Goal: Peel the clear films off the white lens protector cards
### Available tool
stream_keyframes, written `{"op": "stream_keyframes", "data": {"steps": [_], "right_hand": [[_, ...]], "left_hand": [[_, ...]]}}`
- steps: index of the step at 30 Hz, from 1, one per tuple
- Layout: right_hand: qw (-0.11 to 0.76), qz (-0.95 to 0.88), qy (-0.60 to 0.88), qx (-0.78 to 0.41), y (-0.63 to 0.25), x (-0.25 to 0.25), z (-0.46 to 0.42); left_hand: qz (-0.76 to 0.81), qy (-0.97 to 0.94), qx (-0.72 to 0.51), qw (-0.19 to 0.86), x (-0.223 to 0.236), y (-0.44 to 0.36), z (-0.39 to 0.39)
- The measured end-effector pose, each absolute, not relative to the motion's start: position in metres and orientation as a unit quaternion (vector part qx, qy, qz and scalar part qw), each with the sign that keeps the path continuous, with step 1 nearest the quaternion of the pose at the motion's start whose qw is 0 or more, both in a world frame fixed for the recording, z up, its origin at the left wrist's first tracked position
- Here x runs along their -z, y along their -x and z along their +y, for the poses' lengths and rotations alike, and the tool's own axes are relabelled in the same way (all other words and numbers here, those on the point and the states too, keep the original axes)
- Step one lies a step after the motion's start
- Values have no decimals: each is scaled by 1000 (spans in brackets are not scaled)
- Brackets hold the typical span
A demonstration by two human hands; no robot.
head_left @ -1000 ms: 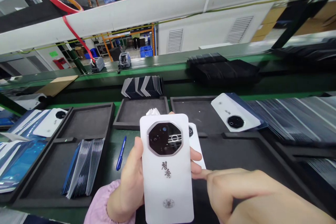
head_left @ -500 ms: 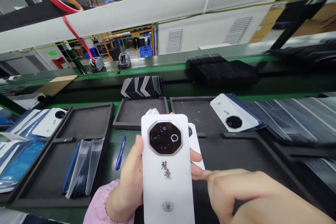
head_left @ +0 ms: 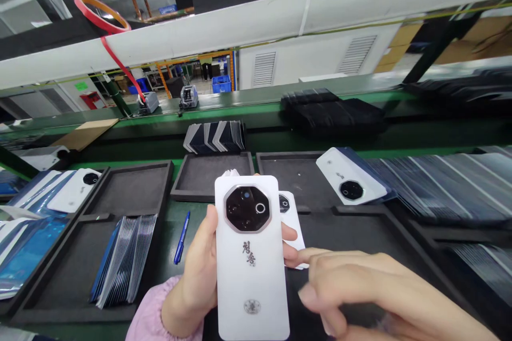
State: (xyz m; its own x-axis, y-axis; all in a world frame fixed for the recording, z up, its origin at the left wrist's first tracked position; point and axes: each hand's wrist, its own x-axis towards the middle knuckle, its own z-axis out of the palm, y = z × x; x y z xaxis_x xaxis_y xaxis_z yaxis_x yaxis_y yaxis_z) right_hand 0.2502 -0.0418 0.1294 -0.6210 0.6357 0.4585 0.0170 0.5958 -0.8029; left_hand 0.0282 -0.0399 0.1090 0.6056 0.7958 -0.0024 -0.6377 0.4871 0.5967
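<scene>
My left hand (head_left: 198, 269) is closed around a white phone back cover (head_left: 266, 277), thumb on its left edge and fingertips on its right. The cover stands upright toward me, with a black eight-sided camera window, dark lettering and a round emblem below. My right hand (head_left: 356, 287) is just to its right, index finger stretched toward my left fingertips, thumb apart and nothing visible between them. Whether the fingertips touch is unclear. Behind the held cover, a second white cover (head_left: 295, 224) lies partly hidden.
Black foam trays (head_left: 168, 170) line the green bench, one holding a stack of thin panels (head_left: 126, 261). A blue pen (head_left: 183, 237) lies left of my hand. Another white cover (head_left: 330, 168) rests at the right. Tape dispensers (head_left: 189, 97) and black stacked pieces (head_left: 334, 112) stand farther back.
The held cover now shows more of its lower end and sits slightly farther left. My right hand has moved slightly left, its thumb now showing apart from the index finger.
</scene>
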Motion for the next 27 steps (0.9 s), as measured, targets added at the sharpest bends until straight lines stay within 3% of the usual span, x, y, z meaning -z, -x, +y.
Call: {"op": "stream_keyframes", "data": {"steps": [4,11,18,22,27], "right_hand": [[415,-757,287,-415,-248,-136,-41],[431,-685,283,-514,-252,-121,-21],[374,-548,318,-677,-225,-94,3],[374,-485,342,-712,-214,-97,1],[358,-469,279,-757,-214,-102,2]], "left_hand": [[134,-290,-423,848,-102,-27,-31],[139,-305,-459,822,-95,-38,-16],[166,-257,-551,776,-74,-40,12],[156,-234,-590,757,-74,-33,17],[131,-278,-546,780,-83,-38,17]]}}
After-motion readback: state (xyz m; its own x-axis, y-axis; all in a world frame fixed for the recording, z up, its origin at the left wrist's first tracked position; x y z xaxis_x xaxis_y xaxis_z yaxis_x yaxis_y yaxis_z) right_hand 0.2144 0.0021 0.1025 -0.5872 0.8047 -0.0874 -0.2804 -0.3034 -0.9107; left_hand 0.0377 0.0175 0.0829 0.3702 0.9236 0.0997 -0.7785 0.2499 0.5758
